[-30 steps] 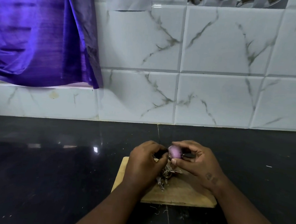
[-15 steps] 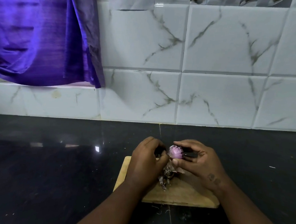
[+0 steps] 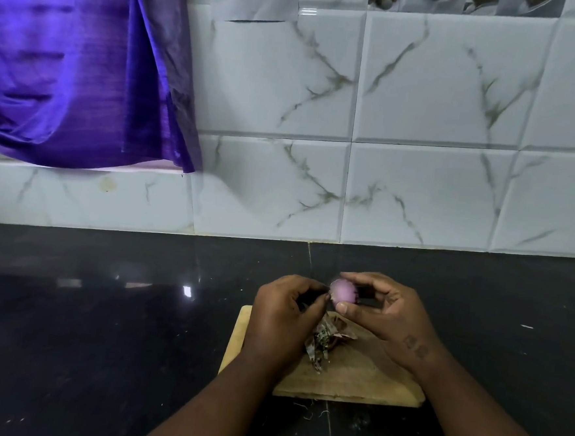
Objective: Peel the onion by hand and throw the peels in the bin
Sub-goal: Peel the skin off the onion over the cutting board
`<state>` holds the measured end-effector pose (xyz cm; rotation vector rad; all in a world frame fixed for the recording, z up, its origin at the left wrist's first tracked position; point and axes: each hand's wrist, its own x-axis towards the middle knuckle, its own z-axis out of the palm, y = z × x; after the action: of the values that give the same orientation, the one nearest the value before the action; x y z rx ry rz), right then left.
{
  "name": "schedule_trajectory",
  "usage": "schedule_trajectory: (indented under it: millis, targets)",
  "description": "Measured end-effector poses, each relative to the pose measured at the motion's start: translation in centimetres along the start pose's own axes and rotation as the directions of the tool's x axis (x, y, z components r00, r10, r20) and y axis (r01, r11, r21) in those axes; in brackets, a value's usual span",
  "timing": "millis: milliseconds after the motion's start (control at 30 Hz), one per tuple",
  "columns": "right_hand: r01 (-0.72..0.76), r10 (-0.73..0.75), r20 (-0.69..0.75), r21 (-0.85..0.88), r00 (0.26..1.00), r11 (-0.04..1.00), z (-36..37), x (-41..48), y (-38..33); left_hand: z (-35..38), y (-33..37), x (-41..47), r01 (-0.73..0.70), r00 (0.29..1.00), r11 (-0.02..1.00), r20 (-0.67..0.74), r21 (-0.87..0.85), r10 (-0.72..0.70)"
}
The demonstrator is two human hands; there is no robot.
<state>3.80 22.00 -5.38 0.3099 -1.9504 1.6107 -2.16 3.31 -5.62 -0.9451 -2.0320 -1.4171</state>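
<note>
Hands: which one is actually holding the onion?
The right hand: its thumb and fingertips pinch the pink onion above the wooden board. The left hand has curled fingers that only meet the onion's left edge.

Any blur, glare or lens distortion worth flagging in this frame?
Head view throughout: motion blur smears the onion held in the right hand; small glare spots sit on the glossy black counter; the wide lens bows the wall tiles; the peels on the board look sharper.
</note>
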Motion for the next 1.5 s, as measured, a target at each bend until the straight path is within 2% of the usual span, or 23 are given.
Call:
schedule_trajectory:
  millis: [200, 533, 600, 667, 700, 733, 800, 867, 1000, 1100, 1367, 1500]
  targets:
    - [0.021, -0.02, 0.025, -0.039, 1.0, 0.999, 0.4, -0.2, 0.0, 0.2, 0.0, -0.1, 0.037, 0.999, 0.999, -0.025, 0.024, -0.037]
    - [0.009, -0.008, 0.044, -0.018, 0.999, 1.0, 0.2, -0.2, -0.6, 0.2, 0.3, -0.2, -0.064, 0.997, 0.991, -0.024, 0.119, 0.068]
    - [0.003, -0.002, 0.066, -0.019, 0.998, 1.0, 0.0, -0.4, -0.6, 0.0, 0.1, 0.1, 0.005, 0.997, 0.996, -0.082, 0.093, 0.002]
    - [-0.01, 0.013, 0.099, -0.026, 0.995, 1.0, -0.3, -0.6, -0.6, -0.5, -0.8, 0.7, 0.138, 0.973, 0.99, -0.188, 0.021, -0.132]
    - [-0.018, 0.021, 0.112, -0.028, 0.993, 0.999, -0.4, -0.6, -0.6, -0.7, -1.1, 0.9, 0.169, 0.968, 0.986, -0.19, 0.004, -0.166]
    - [-0.025, 0.028, 0.113, -0.03, 0.993, 0.999, -0.4, -0.5, -0.6, -0.7, -1.0, 0.7, 0.16, 0.976, 0.987, -0.15, 0.014, -0.156]
    - [-0.032, 0.033, 0.079, -0.019, 0.996, 0.999, -0.5, -0.3, -0.7, -0.4, -0.1, 0.1, 0.047, 0.998, 0.996, -0.04, 0.08, -0.044]
    - [-0.046, 0.045, 0.057, 0.006, 0.997, 0.999, -0.2, -0.3, -0.8, -0.1, 0.4, -0.2, -0.025, 1.0, 0.988, 0.0, 0.149, 0.025]
    - [-0.109, 0.105, 0.053, 0.096, 0.993, 0.989, -0.2, -0.4, -0.7, -0.5, -0.5, 0.2, 0.006, 0.999, 0.983, -0.038, 0.183, 0.001]
    - [-0.15, 0.143, 0.054, 0.177, 0.988, 0.973, -0.3, -0.3, -0.8, -0.5, -0.3, 0.0, -0.015, 1.0, 0.984, -0.014, 0.175, 0.018]
    - [-0.169, 0.162, 0.051, 0.207, 0.986, 0.964, -0.2, -0.4, -0.8, -0.4, 0.0, 0.1, -0.093, 0.995, 0.993, -0.013, 0.072, 0.094]
    - [-0.167, 0.158, 0.061, 0.179, 0.985, 0.97, -0.1, -0.4, -0.9, -0.3, -0.2, 0.0, -0.079, 0.996, 0.995, -0.024, 0.058, 0.081]
